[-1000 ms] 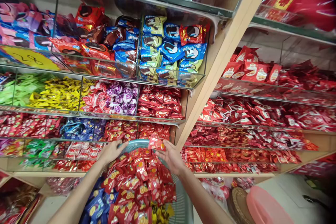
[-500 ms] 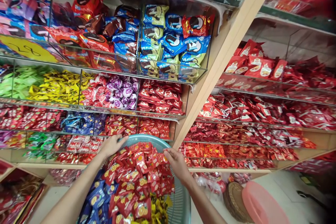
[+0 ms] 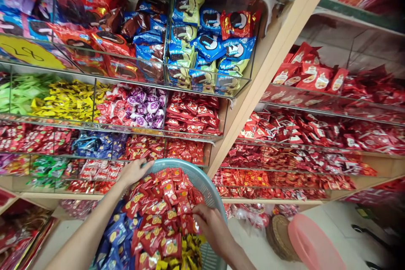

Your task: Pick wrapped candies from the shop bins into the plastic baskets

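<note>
A teal plastic basket (image 3: 205, 173) is before me, heaped with wrapped sweets. Red candy packets (image 3: 152, 236) printed with orange slices make up most of the pile. Blue packets (image 3: 115, 234) lie along its left side and yellow-wrapped ones (image 3: 191, 253) at the near right. At the far left, my left hand (image 3: 134, 173) is closed on the basket's rim, its thumb side towards the sweets. My right hand (image 3: 210, 230) reaches in over the right side, fingers curled and pinching at a red candy packet (image 3: 189, 222); its fingertips are partly hidden.
Glass-fronted shelves of wrapped sweets rise ahead, with cookie packs (image 3: 209, 46) higher up. A slanting wooden post (image 3: 253, 88) divides the shelving. On the floor to the right stand a pink plastic tub (image 3: 316, 240) and a brown woven round thing (image 3: 280, 236).
My right hand has moved from near the basket's far right rim down towards me, over the red packets. My left hand stays on the rim. The view has shifted slightly.
</note>
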The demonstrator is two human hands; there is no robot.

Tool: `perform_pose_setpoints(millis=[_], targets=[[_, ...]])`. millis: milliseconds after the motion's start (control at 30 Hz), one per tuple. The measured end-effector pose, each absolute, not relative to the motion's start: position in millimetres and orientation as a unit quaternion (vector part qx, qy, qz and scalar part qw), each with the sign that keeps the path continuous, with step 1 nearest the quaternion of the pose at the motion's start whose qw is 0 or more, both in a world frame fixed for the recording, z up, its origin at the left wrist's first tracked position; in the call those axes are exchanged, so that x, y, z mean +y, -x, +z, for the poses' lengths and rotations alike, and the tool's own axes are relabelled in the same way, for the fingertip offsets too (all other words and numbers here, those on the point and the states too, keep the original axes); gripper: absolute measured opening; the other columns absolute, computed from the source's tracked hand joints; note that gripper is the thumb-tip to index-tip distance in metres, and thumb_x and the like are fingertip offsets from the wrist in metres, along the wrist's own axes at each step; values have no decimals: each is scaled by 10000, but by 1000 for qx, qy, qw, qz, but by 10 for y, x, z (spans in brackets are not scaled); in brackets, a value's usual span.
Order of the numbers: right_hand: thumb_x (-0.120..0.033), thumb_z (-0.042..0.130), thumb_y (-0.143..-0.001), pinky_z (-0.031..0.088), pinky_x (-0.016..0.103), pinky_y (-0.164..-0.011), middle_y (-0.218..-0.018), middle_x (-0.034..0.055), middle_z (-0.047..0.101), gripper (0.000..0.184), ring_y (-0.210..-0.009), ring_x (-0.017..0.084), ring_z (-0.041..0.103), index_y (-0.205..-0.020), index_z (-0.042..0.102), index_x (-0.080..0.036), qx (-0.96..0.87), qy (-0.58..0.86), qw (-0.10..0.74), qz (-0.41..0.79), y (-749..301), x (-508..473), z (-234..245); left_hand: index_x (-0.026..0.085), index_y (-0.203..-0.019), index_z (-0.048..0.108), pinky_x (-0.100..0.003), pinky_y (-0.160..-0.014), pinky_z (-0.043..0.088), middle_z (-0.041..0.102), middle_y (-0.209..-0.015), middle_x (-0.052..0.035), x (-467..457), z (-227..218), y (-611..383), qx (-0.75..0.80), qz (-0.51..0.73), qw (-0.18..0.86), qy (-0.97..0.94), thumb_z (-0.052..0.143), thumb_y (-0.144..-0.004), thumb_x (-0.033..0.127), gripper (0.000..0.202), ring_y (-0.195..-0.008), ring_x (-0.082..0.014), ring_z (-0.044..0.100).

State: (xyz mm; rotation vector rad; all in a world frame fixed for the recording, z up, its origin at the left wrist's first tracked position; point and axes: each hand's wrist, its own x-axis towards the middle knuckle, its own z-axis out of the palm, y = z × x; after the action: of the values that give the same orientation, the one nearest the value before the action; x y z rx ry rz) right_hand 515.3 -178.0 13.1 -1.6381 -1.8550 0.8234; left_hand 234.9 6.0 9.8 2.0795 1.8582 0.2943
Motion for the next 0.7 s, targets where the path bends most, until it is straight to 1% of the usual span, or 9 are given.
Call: perform_pose_setpoints(millis=[200, 367, 433, 533, 633, 700], targets=[[-185, 427, -865, 395, 209, -666, -825, -15, 656, 151, -751, 137, 604, -846, 569, -233, -730, 611, 190, 241, -5138, -1833, 203, 245, -733, 563, -248, -557, 359, 650, -676, -22, 79, 75, -2328, 647, 96, 157, -740, 270, -766, 676, 522, -658, -211, 615], [-109, 459, -833, 394, 226, -645, -867, 22, 659, 159, -797, 164, 617, -794, 581, -202, -757, 636, 54, 138, -5118, -1864, 318, 245, -713, 559, -246, -558, 353, 624, -640, -14, 98, 62, -2315, 642, 97, 151, -746, 246, -753, 706, 559, -629, -196, 596], [-115, 461, -833, 396, 235, -626, -858, 20, 663, 157, -794, 170, 622, -796, 585, -205, -757, 642, 30, 117, -5112, -1854, 362, 245, -708, 561, -247, -562, 353, 621, -633, -13, 93, 71, -2319, 642, 99, 157, -744, 250, -750, 708, 560, -629, -195, 595], [-180, 424, -868, 393, 242, -593, -817, 16, 663, 180, -743, 164, 624, -784, 579, -212, -746, 655, 48, 110, -5121, -1743, 450, 244, -722, 567, -251, -560, 351, 635, -656, -20, 76, 90, -2329, 643, 100, 163, -741, 259, -749, 707, 557, -646, -202, 601], [-258, 366, -903, 388, 240, -597, -793, 12, 648, 233, -701, 149, 608, -784, 561, -214, -749, 645, 118, 94, -5138, -1425, 529, 245, -765, 579, -252, -543, 345, 658, -708, -32, 59, 98, -2336, 648, 103, 163, -737, 271, -755, 694, 544, -658, -209, 608], [-284, 330, -916, 390, 232, -623, -823, 11, 638, 252, -720, 139, 598, -827, 555, -213, -760, 623, 167, 82, -5135, -1087, 537, 246, -786, 584, -252, -539, 344, 668, -733, -36, 52, 96, -2339, 651, 104, 164, -734, 271, -763, 682, 537, -668, -212, 613]])
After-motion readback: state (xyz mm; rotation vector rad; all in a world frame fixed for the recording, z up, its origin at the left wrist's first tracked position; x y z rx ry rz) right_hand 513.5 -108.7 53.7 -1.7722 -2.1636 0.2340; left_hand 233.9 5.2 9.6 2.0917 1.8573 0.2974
